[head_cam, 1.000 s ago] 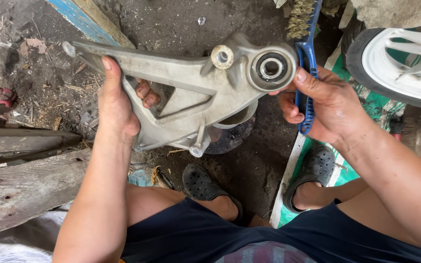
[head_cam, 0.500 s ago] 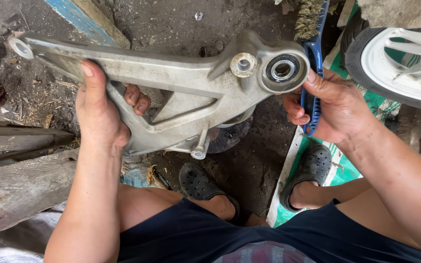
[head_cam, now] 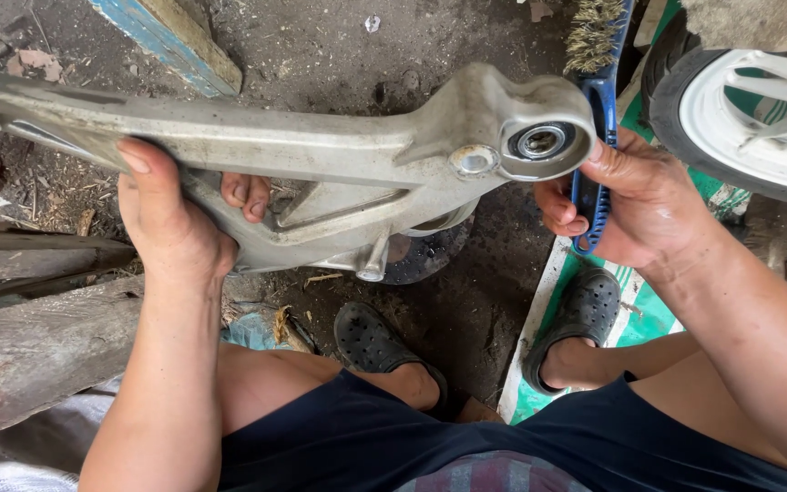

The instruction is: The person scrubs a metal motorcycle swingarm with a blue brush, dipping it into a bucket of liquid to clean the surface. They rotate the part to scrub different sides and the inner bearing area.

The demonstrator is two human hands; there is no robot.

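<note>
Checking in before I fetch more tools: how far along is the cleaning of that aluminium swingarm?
Done: the swingarm is off the bike, and its upper face looks mostly free of loose dirt, though still stained. In hand: the left hand grips its lower strut, the right hand steadies the bearing end while holding a blue wire brush. Left: grime around the bearing and inner ribs; the underside is hidden.

Dirt floor [head_cam: 339,46], dark, littered with straw and debris. Weathered grey wooden planks [head_cam: 38,346] at its left edge. Blue-painted board [head_cam: 170,46] lying aslant at its top. Green tarp [head_cam: 649,319] over its right side. Daylight, even, soft shadows.
</note>
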